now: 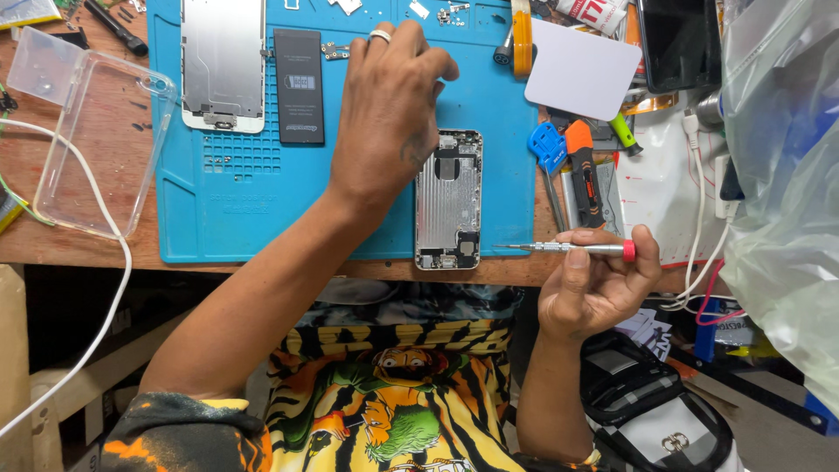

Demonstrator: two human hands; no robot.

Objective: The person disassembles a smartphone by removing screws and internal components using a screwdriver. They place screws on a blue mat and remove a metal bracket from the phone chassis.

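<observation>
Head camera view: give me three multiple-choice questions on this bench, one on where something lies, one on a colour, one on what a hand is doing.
1. Where does the black battery lie?
A. on the blue mat
B. inside the clear case
C. on the white card

2. What colour is the end cap of the screwdriver?
A. green
B. red
C. yellow

3. What is the right hand doing?
A. resting empty
B. pressing the mat
C. holding the screwdriver

Answers: 1 A, the battery sits on the mat beside the screen panel. 2 B, the cap shows red. 3 C, the fingers wrap the shaft, while the left hand reaches over the open phone shell.
</observation>
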